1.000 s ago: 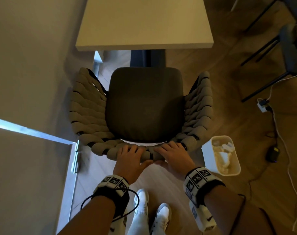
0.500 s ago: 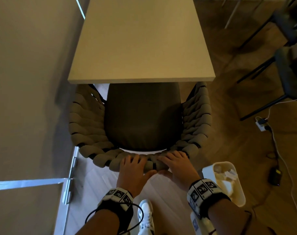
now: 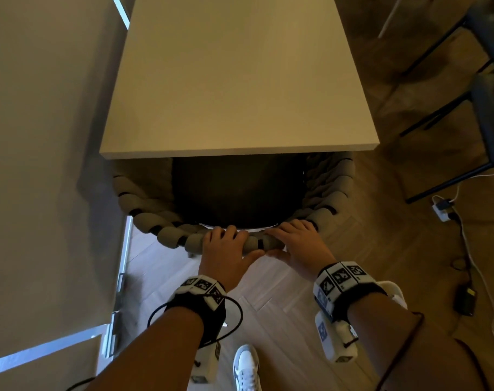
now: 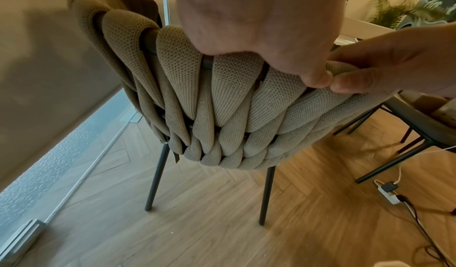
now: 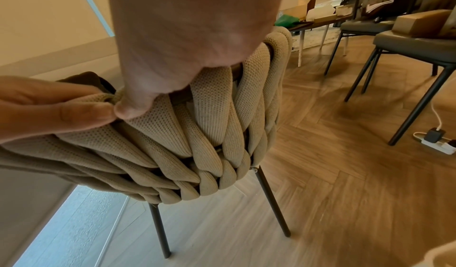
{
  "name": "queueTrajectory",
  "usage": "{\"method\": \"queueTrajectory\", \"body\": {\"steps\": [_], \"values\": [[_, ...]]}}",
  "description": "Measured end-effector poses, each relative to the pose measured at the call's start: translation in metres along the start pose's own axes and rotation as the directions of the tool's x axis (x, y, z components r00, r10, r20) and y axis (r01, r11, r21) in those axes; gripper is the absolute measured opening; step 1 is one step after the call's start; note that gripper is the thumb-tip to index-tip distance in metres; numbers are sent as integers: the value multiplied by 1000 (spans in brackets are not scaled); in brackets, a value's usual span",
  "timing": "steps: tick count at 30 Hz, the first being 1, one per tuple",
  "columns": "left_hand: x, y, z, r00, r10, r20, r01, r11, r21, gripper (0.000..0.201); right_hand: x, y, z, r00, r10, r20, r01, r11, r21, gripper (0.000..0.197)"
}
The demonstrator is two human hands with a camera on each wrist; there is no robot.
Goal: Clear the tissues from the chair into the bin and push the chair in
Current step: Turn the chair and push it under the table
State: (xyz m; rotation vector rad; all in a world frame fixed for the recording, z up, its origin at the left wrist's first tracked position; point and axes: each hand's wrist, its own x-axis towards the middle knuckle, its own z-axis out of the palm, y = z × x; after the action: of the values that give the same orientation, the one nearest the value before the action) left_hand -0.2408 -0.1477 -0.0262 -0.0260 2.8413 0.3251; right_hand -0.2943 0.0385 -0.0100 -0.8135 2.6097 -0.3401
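The chair [image 3: 155, 221] has a woven beige back and a dark seat [image 3: 237, 190], and its front half sits under the white table [image 3: 240, 80]. No tissue shows on the visible part of the seat. My left hand [image 3: 226, 244] and right hand [image 3: 296, 238] grip the top rim of the chair back side by side, fingers over the top and thumbs underneath. In the wrist views the left hand [image 4: 259, 27] and right hand [image 5: 192, 37] clasp the knitted straps [image 4: 229, 99], their thumbs almost touching. The white bin [image 3: 397, 290] is mostly hidden behind my right wrist.
A wall [image 3: 42, 136] runs close along the chair's left side. Dark metal-legged chairs [image 3: 488, 122] stand to the right. A power strip [image 3: 442, 210], cables and a black adapter [image 3: 466, 300] lie on the wooden floor at the right. My shoe [image 3: 246, 365] is behind the chair.
The chair has slid forward, so the table edge now covers about half the seat. Both hands kept their grip and moved with it. The bin has dropped behind my right wrist.
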Motion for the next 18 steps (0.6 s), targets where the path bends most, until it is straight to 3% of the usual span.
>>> {"method": "queueTrajectory", "body": {"steps": [11,16,18], "values": [[25,-2,-12,1000,5,19,-6,999,34,57,23,11,-11,999,-34,-19,33,999,-35,50],[18,-6,-28,992,34,118,-39,999,35,58,22,-1,-21,998,46,52,-45,998,-35,49],[4,-12,-48,998,18,65,-22,998,55,60,15,-15,-31,996,91,-10,-90,995,36,49]]}}
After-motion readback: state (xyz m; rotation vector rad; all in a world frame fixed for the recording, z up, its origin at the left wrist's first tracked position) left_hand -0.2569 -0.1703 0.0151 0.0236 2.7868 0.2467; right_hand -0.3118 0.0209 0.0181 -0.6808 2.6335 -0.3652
